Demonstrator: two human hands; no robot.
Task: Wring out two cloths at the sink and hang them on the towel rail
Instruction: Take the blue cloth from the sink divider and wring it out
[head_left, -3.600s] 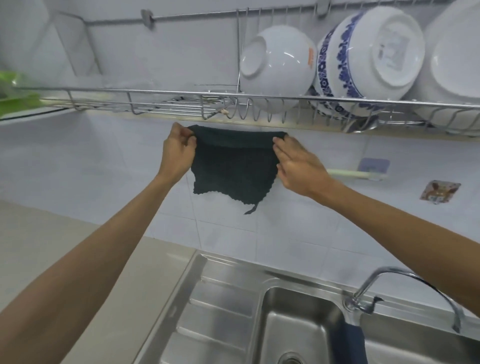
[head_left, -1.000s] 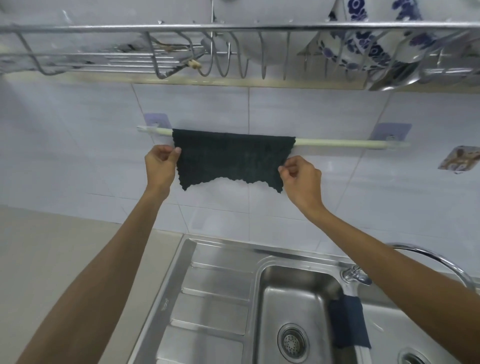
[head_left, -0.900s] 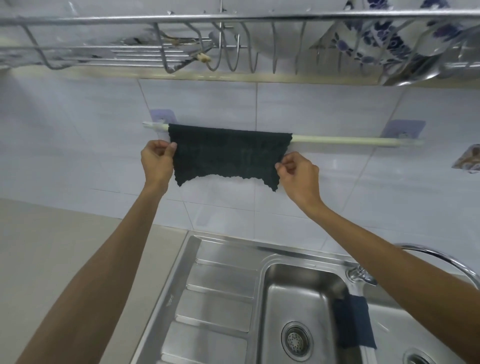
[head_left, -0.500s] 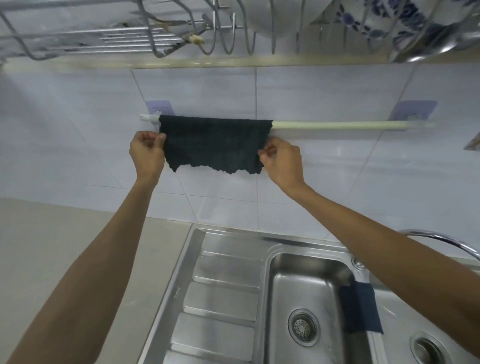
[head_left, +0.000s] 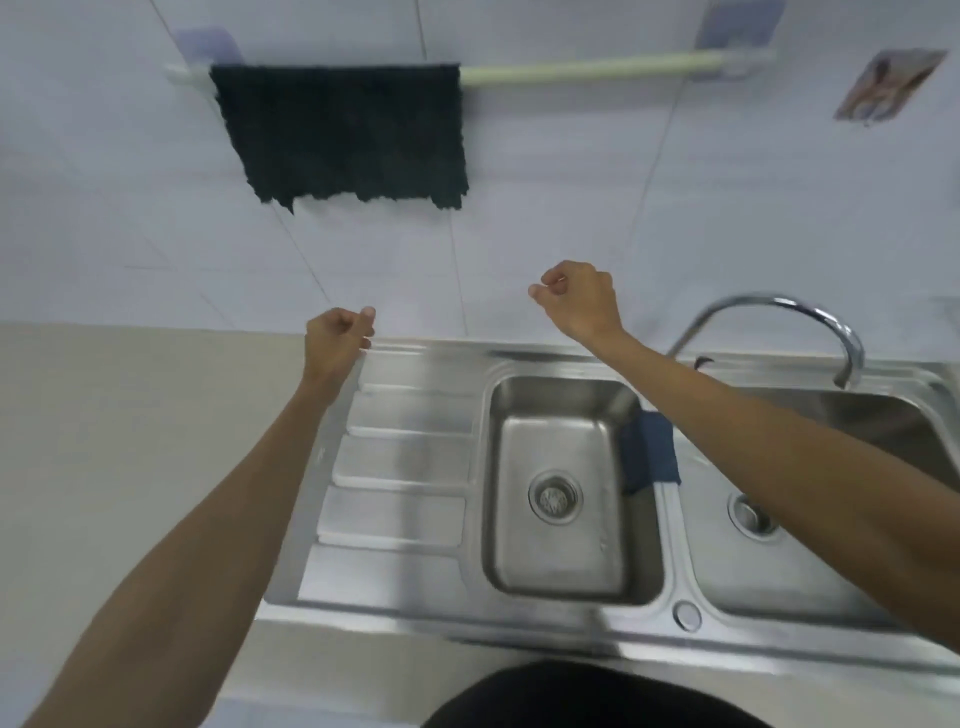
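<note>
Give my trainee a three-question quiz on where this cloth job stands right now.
1. True or false: the dark cloth hangs on the towel rail.
2. Where is the blue cloth? A) on the divider between the sink basins B) on the rail C) in the right hand
3. Fill in: the left hand holds ____.

Key: 1 true; 2 A; 3 nothing

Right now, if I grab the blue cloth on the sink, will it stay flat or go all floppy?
Probably floppy: the blue cloth already bends over the divider of the sink instead of holding its shape. It may be wet, so likely heavier than it looks and drippy. It shouldn't roll or break.
</note>
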